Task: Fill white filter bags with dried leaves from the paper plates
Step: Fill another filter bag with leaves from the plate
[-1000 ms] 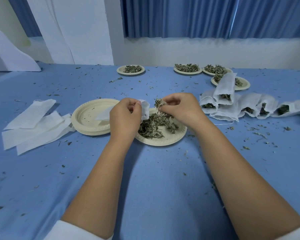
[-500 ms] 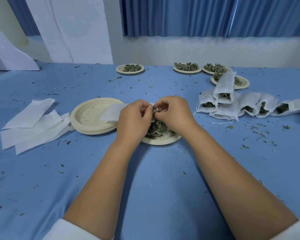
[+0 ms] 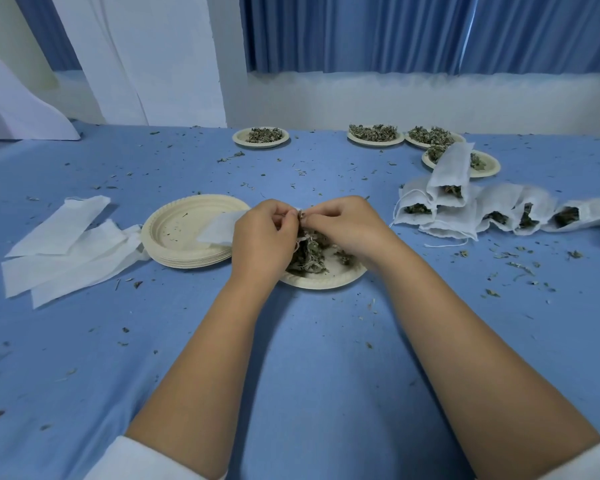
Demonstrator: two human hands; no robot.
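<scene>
My left hand (image 3: 262,237) grips the mouth of a white filter bag (image 3: 220,228), whose body sticks out to the left over the plate stack. My right hand (image 3: 343,225) pinches a tuft of dried leaves (image 3: 300,216) right at the bag's mouth. Both hands meet above a paper plate (image 3: 326,280) that holds a heap of dried leaves (image 3: 309,254). The bag's opening is hidden behind my fingers.
A stack of bare paper plates (image 3: 184,237) lies left of the hands, with flat unfilled bags (image 3: 63,247) beyond it. Several filled bags (image 3: 465,209) lie at the right. Several leaf plates (image 3: 260,136) stand at the back. Leaf crumbs litter the blue cloth (image 3: 326,375).
My right hand carried a pinch of leaves from above the plate to the bag's mouth, and both hands closed together. The bag's body swung out to the left.
</scene>
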